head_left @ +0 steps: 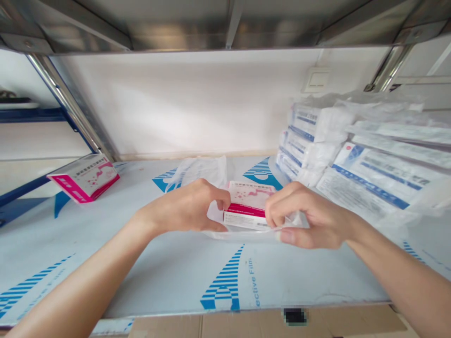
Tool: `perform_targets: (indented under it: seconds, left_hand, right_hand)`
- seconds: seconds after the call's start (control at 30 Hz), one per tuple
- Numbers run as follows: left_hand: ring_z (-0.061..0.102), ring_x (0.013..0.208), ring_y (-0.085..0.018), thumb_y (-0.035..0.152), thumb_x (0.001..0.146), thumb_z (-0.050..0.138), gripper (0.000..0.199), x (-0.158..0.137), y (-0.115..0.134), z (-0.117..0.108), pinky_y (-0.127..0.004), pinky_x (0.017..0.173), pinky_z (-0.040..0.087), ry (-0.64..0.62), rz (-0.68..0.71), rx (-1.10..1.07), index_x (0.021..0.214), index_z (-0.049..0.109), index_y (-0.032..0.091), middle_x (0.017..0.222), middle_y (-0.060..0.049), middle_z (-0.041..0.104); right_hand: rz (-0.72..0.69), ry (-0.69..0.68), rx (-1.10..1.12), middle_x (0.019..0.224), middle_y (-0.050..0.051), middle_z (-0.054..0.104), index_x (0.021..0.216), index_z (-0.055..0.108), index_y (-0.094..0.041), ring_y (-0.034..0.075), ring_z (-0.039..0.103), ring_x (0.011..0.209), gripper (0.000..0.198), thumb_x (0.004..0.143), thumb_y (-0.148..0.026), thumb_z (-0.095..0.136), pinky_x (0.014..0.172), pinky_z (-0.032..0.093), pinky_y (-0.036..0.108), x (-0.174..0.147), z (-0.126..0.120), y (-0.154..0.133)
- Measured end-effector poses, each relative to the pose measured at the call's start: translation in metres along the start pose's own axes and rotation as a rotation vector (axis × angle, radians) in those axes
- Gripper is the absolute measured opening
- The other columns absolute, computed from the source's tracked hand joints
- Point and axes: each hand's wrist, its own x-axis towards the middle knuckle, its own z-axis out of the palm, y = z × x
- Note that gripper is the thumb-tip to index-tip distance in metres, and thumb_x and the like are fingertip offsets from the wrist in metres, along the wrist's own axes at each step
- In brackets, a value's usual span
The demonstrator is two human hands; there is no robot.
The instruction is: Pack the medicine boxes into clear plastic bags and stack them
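A white and pink box (246,197) lies on the shelf between my hands, partly inside a clear plastic bag (243,234). Curled fingers of my left hand (190,206) press at the box's left end, while the thumb lies lower, along the bag's near edge. The bag film is caught in that hand, though its exact grip is partly hidden. On the other side, my right hand (306,216) pinches the bag at its right edge, knuckles against the box's right end. Behind my left hand, crumpled clear film (202,170) spreads over the shelf.
Another white and pink box (88,178) stands tilted at the left. Blue and white packages (384,173) in clear plastic are stacked at the right. A metal shelf (176,26) hangs overhead. Film with blue print covers the shelf surface (169,277), and cardboard (225,326) shows below its front edge.
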Motion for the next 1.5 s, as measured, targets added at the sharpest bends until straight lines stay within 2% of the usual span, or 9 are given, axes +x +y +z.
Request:
perform_targets:
  seconds: [0.17, 0.37, 0.5, 0.73, 1.0, 1.13, 1.27, 1.37, 1.5]
  left_hand:
    - [0.066, 0.075, -0.022, 0.055, 0.077, 0.075, 0.047, 0.007, 0.010, 0.016, -0.030, 0.061, 0.045, 0.157, -0.038, 0.235, 0.109, 0.065, 0.021, 0.100, -0.006, 0.069]
    - [0.072, 0.086, -0.029, 0.060, 0.091, 0.054, 0.057, 0.018, 0.016, 0.043, -0.042, 0.072, 0.055, 0.207, -0.037, 0.293, 0.133, 0.058, 0.023, 0.133, -0.011, 0.062]
    - [0.072, 0.084, -0.028, 0.058, 0.095, 0.049, 0.054, 0.021, 0.016, 0.047, -0.042, 0.072, 0.057, 0.232, -0.057, 0.301, 0.136, 0.057, 0.024, 0.136, -0.011, 0.061]
    - [0.072, 0.089, -0.033, 0.058, 0.088, 0.058, 0.065, 0.022, 0.015, 0.042, -0.045, 0.072, 0.056, 0.204, -0.125, 0.312, 0.145, 0.050, 0.028, 0.135, -0.011, 0.062]
    - [0.065, 0.098, -0.034, 0.053, 0.092, 0.054, 0.047, 0.025, 0.010, 0.039, -0.048, 0.082, 0.053, 0.341, -0.110, 0.327, 0.121, 0.069, 0.019, 0.109, -0.014, 0.071]
    - [0.052, 0.121, -0.034, 0.037, 0.089, 0.061, 0.041, 0.027, 0.004, 0.041, -0.051, 0.102, 0.044, 0.350, 0.096, 0.242, 0.128, 0.064, 0.022, 0.119, -0.008, 0.071]
    - [0.039, 0.137, -0.034, 0.044, 0.088, 0.063, 0.046, 0.031, -0.001, 0.046, -0.053, 0.111, 0.037, 0.315, 0.112, 0.162, 0.130, 0.060, 0.024, 0.128, -0.007, 0.067]
    - [0.032, 0.142, -0.039, 0.058, 0.085, 0.063, 0.064, 0.031, -0.005, 0.047, -0.059, 0.113, 0.032, 0.305, 0.030, 0.193, 0.139, 0.054, 0.025, 0.131, -0.010, 0.065]
    - [0.033, 0.140, -0.045, 0.070, 0.077, 0.065, 0.085, 0.027, -0.011, 0.043, -0.068, 0.108, 0.032, 0.232, -0.096, 0.184, 0.149, 0.043, 0.030, 0.135, -0.013, 0.062]
  right_hand:
    - [0.357, -0.009, -0.318, 0.051, 0.000, 0.050, 0.057, 0.053, -0.023, 0.016, 0.049, 0.053, 0.044, 0.098, -0.040, 0.047, 0.056, 0.039, 0.032, -0.006, -0.003, -0.007]
    - [0.545, -0.027, -0.588, 0.063, 0.002, 0.060, 0.080, 0.064, -0.027, 0.018, 0.053, 0.051, 0.011, 0.076, -0.036, 0.071, 0.047, 0.036, 0.032, -0.021, -0.009, -0.002]
    - [0.610, -0.031, -0.535, 0.090, 0.007, 0.071, 0.114, 0.067, -0.029, 0.026, 0.066, 0.073, 0.052, 0.067, -0.047, 0.080, 0.060, 0.046, 0.035, -0.020, -0.009, 0.008]
    - [0.564, 0.044, -0.475, 0.119, 0.012, 0.069, 0.139, 0.057, -0.026, 0.034, 0.066, 0.102, 0.093, 0.061, -0.073, 0.077, 0.081, 0.051, 0.042, -0.010, -0.001, 0.040]
    - [0.535, 0.069, -0.485, 0.092, 0.007, 0.066, 0.097, 0.074, -0.025, 0.028, 0.064, 0.087, 0.054, 0.070, -0.072, 0.073, 0.077, 0.050, 0.039, 0.000, -0.007, 0.039]
    - [0.438, 0.129, -0.455, 0.104, 0.010, 0.068, 0.097, 0.073, -0.022, 0.026, 0.065, 0.099, 0.025, 0.095, -0.039, 0.055, 0.089, 0.049, 0.041, 0.009, -0.001, 0.043]
    - [0.350, 0.104, -0.453, 0.113, 0.008, 0.071, 0.111, 0.069, -0.022, 0.025, 0.063, 0.112, 0.033, 0.092, -0.012, 0.045, 0.101, 0.047, 0.044, 0.019, 0.013, 0.055]
    - [0.414, 0.118, -0.525, 0.126, 0.011, 0.068, 0.124, 0.064, -0.019, 0.028, 0.058, 0.124, 0.038, 0.096, -0.015, 0.040, 0.109, 0.042, 0.048, 0.021, 0.019, 0.064]
    - [0.481, 0.088, -0.546, 0.126, 0.013, 0.069, 0.121, 0.066, -0.019, 0.030, 0.063, 0.119, 0.035, 0.100, -0.026, 0.040, 0.102, 0.048, 0.047, 0.018, 0.018, 0.066]
